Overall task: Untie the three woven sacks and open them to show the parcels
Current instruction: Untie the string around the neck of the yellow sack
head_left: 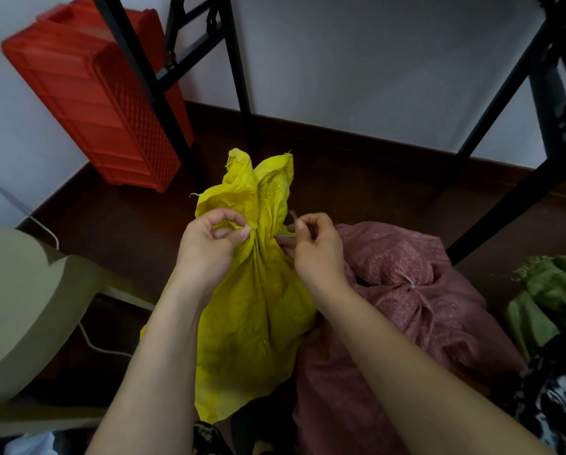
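A yellow woven sack [258,310] stands upright in the middle, its neck gathered and bound by a thin pale tie string [294,215]. My left hand [209,244] pinches the bunched neck from the left. My right hand [314,247] grips the string's loose end at the neck's right side. To the right lies a pink woven sack [416,310], tied shut with a white string [410,281]. At the far right edge, a green woven sack [551,297] is partly in view. No parcels are visible.
A red plastic crate [104,103] leans against the white wall at the back left. Black metal table legs [163,93] stand behind the sacks. A beige rounded seat [22,303] is at the left, with a white cable [48,231] on the dark wooden floor.
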A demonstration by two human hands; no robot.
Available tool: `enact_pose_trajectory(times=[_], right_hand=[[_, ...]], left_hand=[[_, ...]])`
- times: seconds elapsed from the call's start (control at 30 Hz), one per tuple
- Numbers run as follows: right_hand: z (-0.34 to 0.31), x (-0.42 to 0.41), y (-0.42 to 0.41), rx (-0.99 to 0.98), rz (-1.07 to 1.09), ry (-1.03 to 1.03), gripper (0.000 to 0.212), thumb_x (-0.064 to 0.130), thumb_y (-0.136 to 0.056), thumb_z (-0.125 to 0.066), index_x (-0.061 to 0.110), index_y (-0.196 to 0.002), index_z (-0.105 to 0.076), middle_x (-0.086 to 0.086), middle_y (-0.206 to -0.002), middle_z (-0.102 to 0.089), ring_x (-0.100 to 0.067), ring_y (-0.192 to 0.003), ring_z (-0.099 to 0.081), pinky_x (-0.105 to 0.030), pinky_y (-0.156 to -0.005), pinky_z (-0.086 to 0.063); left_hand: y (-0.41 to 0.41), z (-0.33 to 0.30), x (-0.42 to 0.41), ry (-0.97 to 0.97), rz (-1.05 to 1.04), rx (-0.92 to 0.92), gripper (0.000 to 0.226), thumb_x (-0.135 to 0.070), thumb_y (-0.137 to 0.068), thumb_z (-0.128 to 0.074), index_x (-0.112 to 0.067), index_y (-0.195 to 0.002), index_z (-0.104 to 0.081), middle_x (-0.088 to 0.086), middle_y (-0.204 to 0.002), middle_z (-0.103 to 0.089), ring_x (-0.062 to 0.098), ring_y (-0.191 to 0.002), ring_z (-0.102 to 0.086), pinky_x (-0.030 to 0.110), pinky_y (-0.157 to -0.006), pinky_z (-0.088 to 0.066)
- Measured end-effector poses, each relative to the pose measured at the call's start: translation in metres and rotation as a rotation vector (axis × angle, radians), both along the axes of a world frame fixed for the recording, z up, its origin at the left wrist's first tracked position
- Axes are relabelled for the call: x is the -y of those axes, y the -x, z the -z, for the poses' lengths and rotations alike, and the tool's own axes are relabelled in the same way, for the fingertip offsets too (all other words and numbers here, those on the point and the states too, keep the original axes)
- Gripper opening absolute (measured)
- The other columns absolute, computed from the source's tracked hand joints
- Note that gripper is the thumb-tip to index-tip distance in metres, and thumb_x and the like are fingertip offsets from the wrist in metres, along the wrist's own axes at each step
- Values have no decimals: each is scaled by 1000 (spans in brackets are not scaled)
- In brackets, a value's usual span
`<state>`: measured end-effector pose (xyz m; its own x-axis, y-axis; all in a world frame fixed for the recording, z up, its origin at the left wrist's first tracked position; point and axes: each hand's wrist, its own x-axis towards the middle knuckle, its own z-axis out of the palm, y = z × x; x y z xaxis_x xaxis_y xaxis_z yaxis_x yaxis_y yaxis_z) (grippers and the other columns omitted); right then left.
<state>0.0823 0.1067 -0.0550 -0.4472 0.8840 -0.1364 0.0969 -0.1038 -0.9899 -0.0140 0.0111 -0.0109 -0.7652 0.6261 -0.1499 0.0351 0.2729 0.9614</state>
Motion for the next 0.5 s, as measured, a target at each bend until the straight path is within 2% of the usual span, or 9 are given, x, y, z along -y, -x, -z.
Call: enact_pose_trajectory(times=[0.07, 0.2, 0.27, 0.37, 0.5], right_hand=[[-3, -5, -2, 38, 15, 17, 26, 8, -89, -50, 33, -82, -50, 2, -93, -60, -20, -75, -70, -52, -72, -57], [-21, -8, -14, 126, -63, -55, 26, 19, -70, -46, 42, -83, -49, 7, -102, -55, -23, -97, -64, -45, -82, -56], [-34, -11, -23, 148, -116, -80, 27, 14, -76, -49, 41, -82, -53, 3, -105, -57, -21, -98, -62, -44, -86, -55], [-58, -15, -32, 172, -178, -122, 32, 6, -86, -52, 37, -81, -57, 3, -101, -60, -18, -97, -63, -42, -86, -55], [-104, -11, -45, 100, -288, -121, 30, 2, -89, -52, 29, -79, -62, 3, -83, -65, -19, -81, -65, -46, -80, -57]], left_hand=[[0, -2, 4, -15, -43, -17, 17, -7, -87, -65, -20, -78, -62, 12, -70, -46, 20, -68, -35, 17, -51, -34], [-3, -15, 23, -37, -205, -196, 21, -8, -87, -65, -25, -76, -61, -3, -76, -55, 9, -68, -47, 18, -58, -39], [-7, -24, 35, -113, -299, -222, 20, -10, -89, -63, -27, -78, -62, -1, -81, -59, 12, -73, -52, 23, -63, -44], [-18, -45, 49, -206, -398, -261, 21, -16, -89, -63, -34, -79, -63, 6, -89, -64, 25, -83, -61, 42, -78, -51], [-39, -93, 52, -319, -360, -309, 32, -10, -90, -60, -37, -75, -62, -1, -82, -63, 21, -81, -62, 32, -75, -51]])
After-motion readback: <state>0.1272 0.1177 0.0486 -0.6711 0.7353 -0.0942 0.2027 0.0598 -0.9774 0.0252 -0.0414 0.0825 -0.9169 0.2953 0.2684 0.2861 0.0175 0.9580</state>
